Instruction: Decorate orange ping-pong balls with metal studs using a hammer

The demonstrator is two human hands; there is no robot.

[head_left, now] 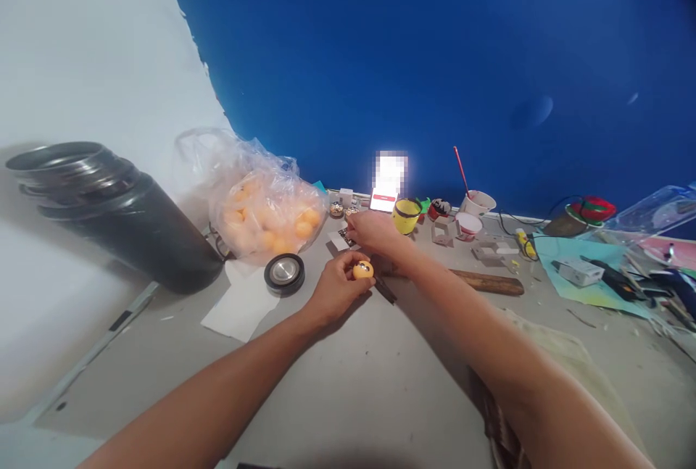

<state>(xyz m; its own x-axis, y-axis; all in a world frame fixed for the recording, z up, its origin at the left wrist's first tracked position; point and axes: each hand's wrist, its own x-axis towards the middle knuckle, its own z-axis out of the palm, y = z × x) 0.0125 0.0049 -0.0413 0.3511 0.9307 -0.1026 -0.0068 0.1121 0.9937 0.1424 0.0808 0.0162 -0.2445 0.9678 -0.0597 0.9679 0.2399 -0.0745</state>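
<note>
At the centre of the worktop [348,382], a person's left hand [338,285] pinches an orange ball [361,273] already bearing eye-like marks [365,267]; at one o'clock, the right hand [375,232] bends over a small sheet [338,241], its grip hidden. Bagged balls [266,226], at ten o'clock, show no clear marks.

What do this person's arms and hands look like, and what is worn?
The left hand and right hand wear no gloves. The left arm and right arm are bare as far as they show, with no sleeve, watch or bracelet in view.
</note>
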